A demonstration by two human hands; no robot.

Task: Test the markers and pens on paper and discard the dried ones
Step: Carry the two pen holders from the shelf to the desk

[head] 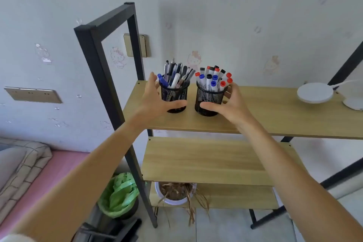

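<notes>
Lamp [315, 92] right of mesh cups [209, 100]

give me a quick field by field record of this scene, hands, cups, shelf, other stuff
left hand: wrapped round the pen cup, thumb across its front
right hand: wrapped round the marker cup, thumb across its front
pen cup: black mesh, upright, full of pens
marker cup: black mesh, upright, markers with red, blue and black caps
cups: side by side, apart, on the top shelf
lamp: white, right end of the top shelf
bin: green bag, on the floor left of the shelf
plant pot: bottom shelf, dry leaves
paper: none in view
</notes>
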